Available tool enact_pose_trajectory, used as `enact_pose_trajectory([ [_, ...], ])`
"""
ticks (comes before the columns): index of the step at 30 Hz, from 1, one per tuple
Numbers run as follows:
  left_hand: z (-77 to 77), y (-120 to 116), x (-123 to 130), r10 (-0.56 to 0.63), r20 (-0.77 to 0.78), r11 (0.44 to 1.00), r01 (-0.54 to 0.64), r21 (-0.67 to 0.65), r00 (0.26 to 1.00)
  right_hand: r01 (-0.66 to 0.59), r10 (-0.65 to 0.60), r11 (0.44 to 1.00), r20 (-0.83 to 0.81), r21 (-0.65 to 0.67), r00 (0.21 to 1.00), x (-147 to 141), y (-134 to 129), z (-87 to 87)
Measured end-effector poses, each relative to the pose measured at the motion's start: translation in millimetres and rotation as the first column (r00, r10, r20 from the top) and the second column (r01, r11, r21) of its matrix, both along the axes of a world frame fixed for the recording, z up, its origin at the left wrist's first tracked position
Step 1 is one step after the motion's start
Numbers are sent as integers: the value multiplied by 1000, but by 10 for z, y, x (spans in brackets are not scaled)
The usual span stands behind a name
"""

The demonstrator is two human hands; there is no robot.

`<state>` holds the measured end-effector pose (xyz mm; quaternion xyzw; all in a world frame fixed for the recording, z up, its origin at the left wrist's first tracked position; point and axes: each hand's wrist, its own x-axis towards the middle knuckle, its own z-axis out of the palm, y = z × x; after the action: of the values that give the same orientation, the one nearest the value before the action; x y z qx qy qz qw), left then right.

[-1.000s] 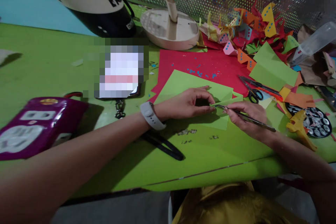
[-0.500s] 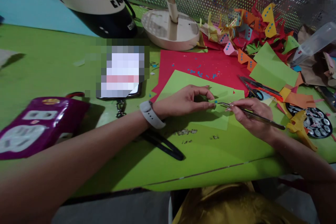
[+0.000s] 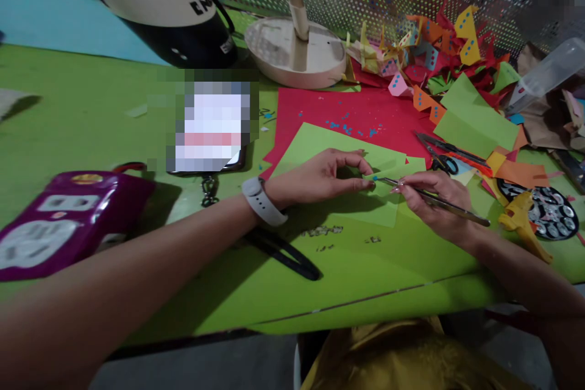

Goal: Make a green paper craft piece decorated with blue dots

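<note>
My left hand (image 3: 336, 175) pinches a small light green paper piece (image 3: 381, 175) between thumb and finger, above a light green sheet (image 3: 315, 143). A tiny blue dot (image 3: 375, 178) shows at the piece, by my fingertips. From the right, my right hand (image 3: 436, 201) is closed on metal tweezers (image 3: 450, 205), whose tip reaches the blue dot. Whether the tips grip the dot is too small to tell. Beneath the green sheet lies a red sheet (image 3: 320, 106) scattered with small blue dots.
Folded coloured papers (image 3: 429, 52) are piled at the back right, with scissors (image 3: 441, 161) and a cutter (image 3: 466, 155) in front. A phone (image 3: 208, 128), purple pouch (image 3: 73, 213), black bottle (image 3: 169, 18) and round white base (image 3: 297, 61) stand left and behind. A black strap (image 3: 287, 253) lies near my left wrist.
My right hand and the tweezers have shifted slightly left, and the tweezer tip now meets the blue dot. My left hand keeps nearly the same place.
</note>
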<state>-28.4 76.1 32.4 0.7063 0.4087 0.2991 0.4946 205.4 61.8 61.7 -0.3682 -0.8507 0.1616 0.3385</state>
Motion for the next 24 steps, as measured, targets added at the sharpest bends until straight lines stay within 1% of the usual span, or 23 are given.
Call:
enact_pose_trajectory([
  [8,8,-3,-1,-11,-14,1000,11,24,1000,-25,24,999,-36,-22,999,0,6,-26],
  [17,8,-1,13,6,-7,1000,-6,20,1000,4,-4,998,-8,63,1000,2,-12,-4],
  [20,15,-8,13,2,-20,1000,-1,6,1000,-12,14,995,-28,95,999,0,-15,-15],
  [24,15,-11,9,-9,-26,1000,9,8,1000,-23,26,998,-38,65,999,-4,-7,-31],
])
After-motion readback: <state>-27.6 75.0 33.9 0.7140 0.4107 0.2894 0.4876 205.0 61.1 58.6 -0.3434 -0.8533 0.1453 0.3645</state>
